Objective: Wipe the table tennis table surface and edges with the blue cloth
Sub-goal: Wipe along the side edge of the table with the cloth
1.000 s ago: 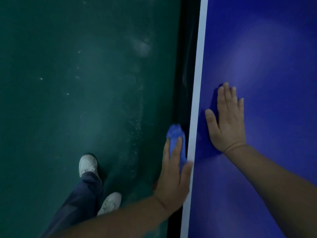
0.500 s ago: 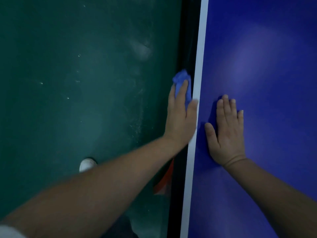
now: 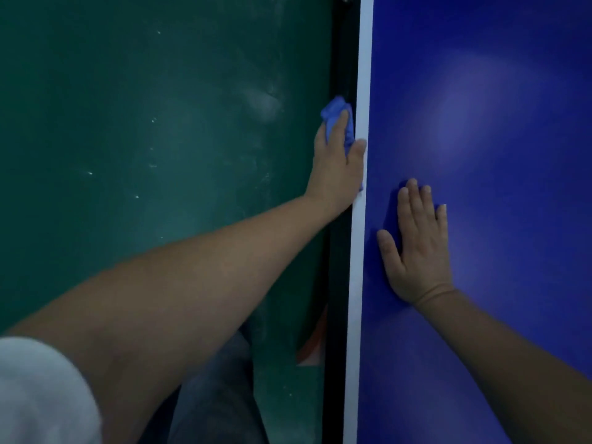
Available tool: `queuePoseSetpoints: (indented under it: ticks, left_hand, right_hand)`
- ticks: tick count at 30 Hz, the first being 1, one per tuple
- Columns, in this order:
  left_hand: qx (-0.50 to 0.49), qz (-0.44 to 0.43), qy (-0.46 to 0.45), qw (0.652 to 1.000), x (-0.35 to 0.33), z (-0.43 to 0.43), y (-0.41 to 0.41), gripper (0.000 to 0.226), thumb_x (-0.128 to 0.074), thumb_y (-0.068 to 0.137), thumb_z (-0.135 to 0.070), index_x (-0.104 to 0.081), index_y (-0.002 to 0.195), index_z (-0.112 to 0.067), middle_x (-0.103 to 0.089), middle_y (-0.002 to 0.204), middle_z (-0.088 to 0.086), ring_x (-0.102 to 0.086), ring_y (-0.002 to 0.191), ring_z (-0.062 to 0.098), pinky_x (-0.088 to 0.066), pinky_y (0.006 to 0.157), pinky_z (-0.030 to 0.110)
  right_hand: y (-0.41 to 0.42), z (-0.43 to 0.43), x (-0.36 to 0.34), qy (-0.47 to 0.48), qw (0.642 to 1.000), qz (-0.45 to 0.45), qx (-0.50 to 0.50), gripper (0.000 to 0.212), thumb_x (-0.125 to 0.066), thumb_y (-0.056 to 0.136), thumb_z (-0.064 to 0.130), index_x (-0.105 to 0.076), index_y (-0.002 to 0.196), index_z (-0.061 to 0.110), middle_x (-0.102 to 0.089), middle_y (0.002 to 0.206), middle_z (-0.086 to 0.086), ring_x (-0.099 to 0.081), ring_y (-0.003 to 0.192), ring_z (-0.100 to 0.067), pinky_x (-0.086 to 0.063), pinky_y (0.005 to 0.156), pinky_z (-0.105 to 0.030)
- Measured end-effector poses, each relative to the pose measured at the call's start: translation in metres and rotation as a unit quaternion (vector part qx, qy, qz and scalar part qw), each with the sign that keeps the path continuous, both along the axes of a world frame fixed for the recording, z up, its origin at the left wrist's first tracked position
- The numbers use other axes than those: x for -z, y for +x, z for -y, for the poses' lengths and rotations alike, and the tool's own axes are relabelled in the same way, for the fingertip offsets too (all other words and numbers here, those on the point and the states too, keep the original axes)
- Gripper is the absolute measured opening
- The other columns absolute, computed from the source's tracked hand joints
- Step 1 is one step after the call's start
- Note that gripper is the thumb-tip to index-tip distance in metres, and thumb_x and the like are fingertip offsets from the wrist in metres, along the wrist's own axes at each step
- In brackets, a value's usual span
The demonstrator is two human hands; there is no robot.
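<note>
While the right hand (image 3: 416, 248) lies flat, palm down, on the table (image 3: 487, 283), the left hand (image 3: 339, 168) presses the bunched blue cloth (image 3: 333, 114) with straight fingers (image 3: 341, 125) against its white-lined edge (image 3: 364, 75), which runs straight ahead.

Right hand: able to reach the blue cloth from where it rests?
Probably yes. The right hand lies flat on the table just across the white edge line; nothing stands between. The left hand covers most of the blue cloth, though.
</note>
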State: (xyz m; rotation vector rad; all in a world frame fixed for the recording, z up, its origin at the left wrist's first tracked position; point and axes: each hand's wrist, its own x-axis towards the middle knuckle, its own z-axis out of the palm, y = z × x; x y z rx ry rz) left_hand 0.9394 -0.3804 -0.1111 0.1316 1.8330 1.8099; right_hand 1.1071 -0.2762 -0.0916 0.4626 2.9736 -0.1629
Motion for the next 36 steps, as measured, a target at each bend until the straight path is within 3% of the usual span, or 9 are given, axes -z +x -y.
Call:
queuePoseSetpoints:
  ticks: [2, 6, 9, 18, 22, 28, 31, 34, 36]
  left_hand:
    - [-0.005, -0.009, -0.011, 1.0, -0.005, -0.002, 0.001, 0.056, -0.041, 0.108, -0.016, -0.02, 0.16, -0.013, -0.012, 0.165, 0.008, -0.018, 0.14, 0.001, -0.013, 0.115, 0.009]
    - [0.044, -0.036, -0.038, 0.998, -0.001, 0.038, 0.086, 0.059, -0.041, 0.108, -0.023, -0.014, 0.16, -0.023, -0.001, 0.168, 0.001, 0.003, 0.151, -0.002, -0.001, 0.116, 0.007]
    - [0.053, -0.024, -0.04, 0.997, 0.005, 0.053, 0.117, 0.058, -0.041, 0.105, -0.031, -0.012, 0.154, -0.036, -0.002, 0.168, -0.001, 0.001, 0.151, -0.006, -0.004, 0.116, 0.006]
    - [0.044, -0.036, -0.053, 0.997, 0.01, 0.023, 0.068, 0.053, -0.035, 0.103, -0.04, -0.011, 0.15, -0.042, -0.003, 0.167, 0.0, -0.005, 0.153, 0.002, -0.011, 0.123, 0.019]
    - [0.06, -0.032, -0.053, 0.996, 0.006, 0.023, 0.061, 0.055, -0.033, 0.103, -0.047, -0.009, 0.152, -0.041, -0.002, 0.168, -0.003, -0.005, 0.153, 0.0, -0.012, 0.123, 0.019]
    - [0.017, -0.062, -0.038, 0.997, 0.011, -0.041, -0.073, 0.055, -0.039, 0.107, -0.02, -0.021, 0.158, -0.017, -0.017, 0.163, 0.008, -0.019, 0.139, -0.007, -0.011, 0.108, -0.002]
    - [0.002, -0.053, -0.031, 0.998, 0.01, -0.073, -0.145, 0.055, -0.042, 0.107, -0.016, -0.023, 0.158, -0.013, -0.02, 0.161, 0.011, -0.027, 0.14, 0.005, -0.015, 0.1, -0.007]
    - [0.001, -0.067, -0.01, 0.998, 0.01, -0.066, -0.131, 0.056, -0.042, 0.107, -0.016, -0.021, 0.159, -0.016, -0.016, 0.165, 0.005, -0.02, 0.147, 0.003, -0.012, 0.108, -0.003]
    - [0.016, -0.072, 0.002, 0.997, 0.012, -0.037, -0.076, 0.058, -0.042, 0.108, -0.021, -0.016, 0.159, -0.026, -0.008, 0.167, -0.006, -0.008, 0.15, -0.004, -0.01, 0.119, 0.01]
  right_hand:
    - [0.0, 0.001, -0.002, -0.005, 1.0, -0.002, 0.007, 0.072, -0.02, 0.104, 0.053, -0.014, 0.159, 0.007, -0.008, 0.168, -0.005, -0.002, 0.156, -0.024, -0.006, 0.124, -0.055]
    - [0.0, 0.002, -0.003, -0.017, 1.0, -0.015, 0.017, 0.07, -0.025, 0.105, 0.05, -0.017, 0.159, 0.006, -0.012, 0.168, -0.008, -0.006, 0.155, -0.026, -0.01, 0.123, -0.057]
    - [0.001, 0.001, -0.001, -0.019, 1.0, -0.022, 0.005, 0.069, -0.024, 0.106, 0.05, -0.016, 0.159, 0.007, -0.013, 0.168, -0.008, -0.008, 0.155, -0.029, -0.011, 0.123, -0.058]
    - [0.002, -0.001, -0.003, -0.019, 1.0, -0.009, -0.01, 0.068, -0.025, 0.106, 0.049, -0.019, 0.158, 0.006, -0.017, 0.167, -0.01, -0.015, 0.154, -0.034, -0.016, 0.119, -0.062]
    - [-0.051, -0.015, -0.006, -0.033, 0.999, -0.015, 0.016, 0.068, -0.021, 0.106, 0.05, -0.019, 0.158, 0.007, -0.017, 0.167, -0.009, -0.013, 0.154, -0.03, -0.017, 0.12, -0.06]
    - [-0.176, -0.063, 0.001, -0.027, 0.999, -0.014, 0.022, 0.068, -0.013, 0.104, 0.05, -0.008, 0.159, 0.011, -0.003, 0.168, -0.002, 0.004, 0.155, -0.02, 0.0, 0.126, -0.046]
    - [-0.22, -0.083, 0.001, -0.022, 0.999, -0.014, 0.035, 0.069, -0.013, 0.102, 0.05, -0.008, 0.16, 0.012, -0.002, 0.169, -0.002, 0.005, 0.155, -0.018, 0.002, 0.126, -0.043]
    - [-0.237, -0.086, 0.001, -0.014, 0.999, -0.017, 0.031, 0.069, -0.012, 0.103, 0.05, -0.008, 0.16, 0.011, -0.002, 0.169, -0.003, 0.004, 0.155, -0.02, 0.001, 0.126, -0.045]
    - [-0.238, -0.085, 0.001, -0.012, 0.999, -0.019, 0.031, 0.068, -0.013, 0.104, 0.049, -0.007, 0.16, 0.01, -0.002, 0.169, -0.003, 0.003, 0.155, -0.021, 0.0, 0.126, -0.046]
